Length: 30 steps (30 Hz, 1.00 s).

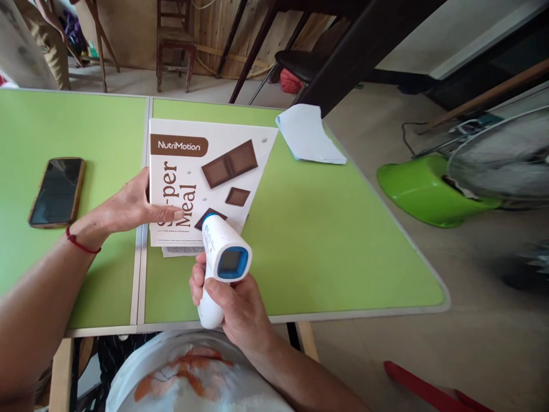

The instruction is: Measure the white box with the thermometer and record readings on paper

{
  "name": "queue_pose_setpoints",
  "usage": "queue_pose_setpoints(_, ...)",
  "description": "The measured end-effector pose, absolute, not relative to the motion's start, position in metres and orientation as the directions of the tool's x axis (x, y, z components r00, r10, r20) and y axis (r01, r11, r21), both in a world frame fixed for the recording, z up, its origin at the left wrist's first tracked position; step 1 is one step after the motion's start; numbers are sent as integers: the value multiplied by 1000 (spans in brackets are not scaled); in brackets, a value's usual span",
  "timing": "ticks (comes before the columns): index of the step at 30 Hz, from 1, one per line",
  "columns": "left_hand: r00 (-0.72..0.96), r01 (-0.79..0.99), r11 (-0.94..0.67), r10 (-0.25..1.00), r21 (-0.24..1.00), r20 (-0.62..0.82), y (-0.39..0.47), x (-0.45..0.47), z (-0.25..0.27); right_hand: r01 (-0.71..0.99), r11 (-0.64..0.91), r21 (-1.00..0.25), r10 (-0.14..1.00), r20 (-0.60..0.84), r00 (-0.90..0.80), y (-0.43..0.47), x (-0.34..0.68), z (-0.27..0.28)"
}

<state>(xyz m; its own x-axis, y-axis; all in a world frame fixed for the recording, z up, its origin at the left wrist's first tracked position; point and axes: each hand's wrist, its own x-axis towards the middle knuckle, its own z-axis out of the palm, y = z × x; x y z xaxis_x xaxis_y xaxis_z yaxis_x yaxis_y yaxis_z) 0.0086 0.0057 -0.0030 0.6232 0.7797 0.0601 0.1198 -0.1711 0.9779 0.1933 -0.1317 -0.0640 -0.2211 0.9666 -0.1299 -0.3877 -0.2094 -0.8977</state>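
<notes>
My left hand [137, 200] grips the left edge of a white box [253, 166], thumb across its front and the other fingers hidden behind it. Brown lettering and chocolate pieces are printed on the box, which is tilted above the green table. In my right hand [234, 300] is a white and blue infrared thermometer [218, 252], held by its handle. Its small screen faces me and looks dark; its blue front end points at the lower part of the box. Partly covered by the box, a printed sheet [182, 251] shows below its bottom edge.
A phone [57, 191] lies on the left half of the green table [300, 246]. Folded white paper [306, 134] sits at the far right edge. Beyond are a wooden chair [174, 43], a green stool [422, 191] and a fan [506, 154]; another person [45, 40] is at upper left.
</notes>
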Motion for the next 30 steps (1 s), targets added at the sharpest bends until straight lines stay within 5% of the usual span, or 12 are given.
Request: queue_pose_setpoints(30, 553, 291, -155, 832, 944, -34, 6, -2, -4, -451, -217, -866, 961, -109, -253, -131, 189, -65)
